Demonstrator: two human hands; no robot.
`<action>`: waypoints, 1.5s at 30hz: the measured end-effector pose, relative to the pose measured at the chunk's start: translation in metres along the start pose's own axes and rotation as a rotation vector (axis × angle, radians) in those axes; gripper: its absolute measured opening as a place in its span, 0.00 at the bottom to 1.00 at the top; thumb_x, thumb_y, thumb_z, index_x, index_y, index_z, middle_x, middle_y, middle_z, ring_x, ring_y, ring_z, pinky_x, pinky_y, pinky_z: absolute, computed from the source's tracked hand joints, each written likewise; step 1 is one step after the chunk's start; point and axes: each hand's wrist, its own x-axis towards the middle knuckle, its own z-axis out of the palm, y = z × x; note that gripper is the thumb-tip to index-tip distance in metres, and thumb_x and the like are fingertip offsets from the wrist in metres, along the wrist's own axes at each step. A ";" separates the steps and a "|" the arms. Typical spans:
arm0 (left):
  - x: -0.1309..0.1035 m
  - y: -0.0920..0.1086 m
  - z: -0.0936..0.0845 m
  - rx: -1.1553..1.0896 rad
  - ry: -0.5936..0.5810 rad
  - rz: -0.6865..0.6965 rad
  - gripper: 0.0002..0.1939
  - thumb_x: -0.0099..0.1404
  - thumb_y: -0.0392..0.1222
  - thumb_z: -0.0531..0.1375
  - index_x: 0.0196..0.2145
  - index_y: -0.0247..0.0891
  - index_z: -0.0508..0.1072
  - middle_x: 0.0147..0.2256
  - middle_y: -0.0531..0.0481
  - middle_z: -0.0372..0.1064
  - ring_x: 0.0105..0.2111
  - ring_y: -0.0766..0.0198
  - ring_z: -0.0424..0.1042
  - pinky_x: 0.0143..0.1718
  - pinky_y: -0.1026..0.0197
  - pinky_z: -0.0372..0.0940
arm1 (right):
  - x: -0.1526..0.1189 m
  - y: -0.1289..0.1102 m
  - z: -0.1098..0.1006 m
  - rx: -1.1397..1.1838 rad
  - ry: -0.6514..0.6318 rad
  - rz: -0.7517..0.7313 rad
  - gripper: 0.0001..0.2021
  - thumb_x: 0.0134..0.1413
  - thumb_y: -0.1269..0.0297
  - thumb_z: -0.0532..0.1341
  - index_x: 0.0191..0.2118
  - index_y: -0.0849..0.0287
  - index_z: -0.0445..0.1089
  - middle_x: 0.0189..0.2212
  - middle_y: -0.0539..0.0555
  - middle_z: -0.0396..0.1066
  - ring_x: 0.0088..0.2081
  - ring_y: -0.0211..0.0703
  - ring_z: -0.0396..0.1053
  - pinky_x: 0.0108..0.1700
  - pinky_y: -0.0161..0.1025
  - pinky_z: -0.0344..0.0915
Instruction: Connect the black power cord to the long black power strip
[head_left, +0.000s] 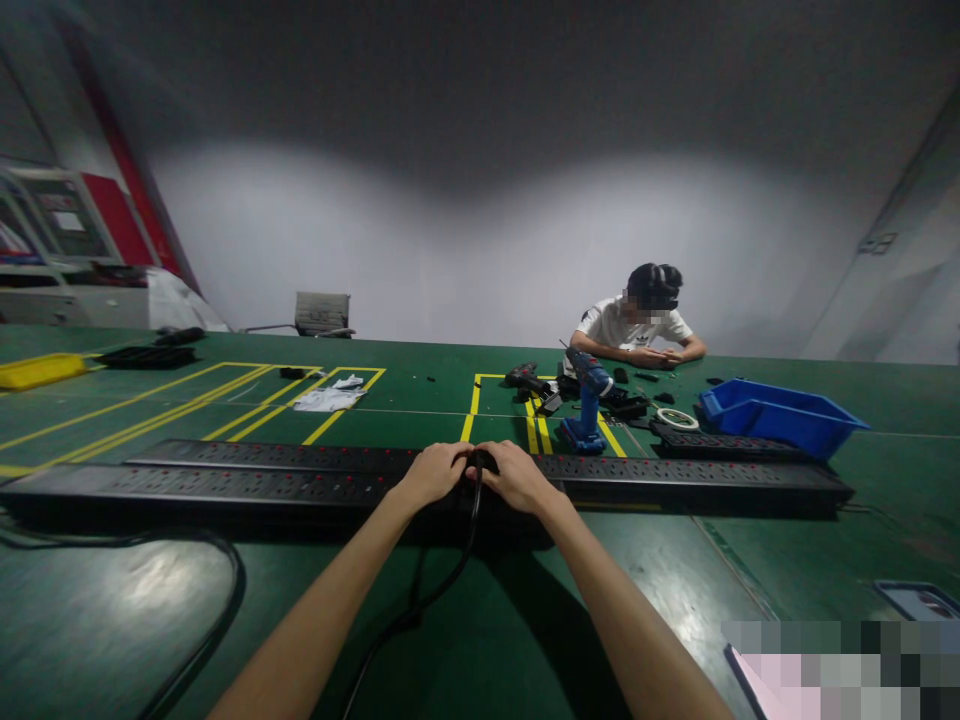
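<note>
My left hand [433,476] and my right hand [517,478] meet over the long black power strips. Between them is the upper end of a black power cable [475,510], with the fingers of both hands closed around it. What the cable end looks like is hidden by the fingers. From there the cable hangs over the front strip and runs down toward me across the table. The front power strip [225,488] carries rows of sockets with small red parts. Behind it, a second power strip [675,470] stretches off to the right.
A blue cordless drill [589,395] stands upright beyond the strips, near a blue bin [780,412] and a tape roll [676,419]. Across the green table [420,400] sits a person [637,325]. Another black cable [225,590] loops at left; a yellow tray [41,371] lies farther back.
</note>
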 end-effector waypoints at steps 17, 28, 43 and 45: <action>-0.001 0.002 -0.002 -0.025 -0.003 -0.019 0.18 0.69 0.42 0.49 0.51 0.47 0.73 0.47 0.49 0.74 0.47 0.57 0.72 0.50 0.57 0.63 | 0.004 0.014 0.002 0.374 0.017 0.049 0.19 0.53 0.49 0.63 0.46 0.56 0.70 0.42 0.53 0.72 0.44 0.45 0.69 0.47 0.41 0.62; -0.001 0.005 -0.005 0.003 -0.021 -0.045 0.18 0.69 0.42 0.49 0.51 0.47 0.73 0.48 0.49 0.74 0.47 0.57 0.72 0.51 0.58 0.62 | 0.002 0.013 -0.003 0.344 -0.047 0.006 0.27 0.42 0.63 0.69 0.51 0.56 0.67 0.46 0.53 0.70 0.46 0.46 0.67 0.48 0.40 0.61; -0.001 0.005 -0.006 -0.008 -0.028 -0.031 0.18 0.68 0.41 0.49 0.51 0.46 0.73 0.47 0.48 0.74 0.47 0.56 0.73 0.49 0.58 0.63 | 0.004 0.009 0.001 0.126 0.004 0.081 0.23 0.50 0.50 0.65 0.48 0.57 0.69 0.41 0.57 0.72 0.42 0.47 0.68 0.44 0.41 0.61; -0.001 0.003 -0.004 -0.006 -0.025 -0.034 0.18 0.69 0.42 0.49 0.51 0.46 0.73 0.47 0.48 0.74 0.47 0.56 0.73 0.49 0.58 0.63 | 0.004 0.012 -0.001 0.221 -0.015 0.070 0.22 0.49 0.54 0.66 0.49 0.56 0.69 0.43 0.55 0.72 0.44 0.47 0.68 0.46 0.41 0.62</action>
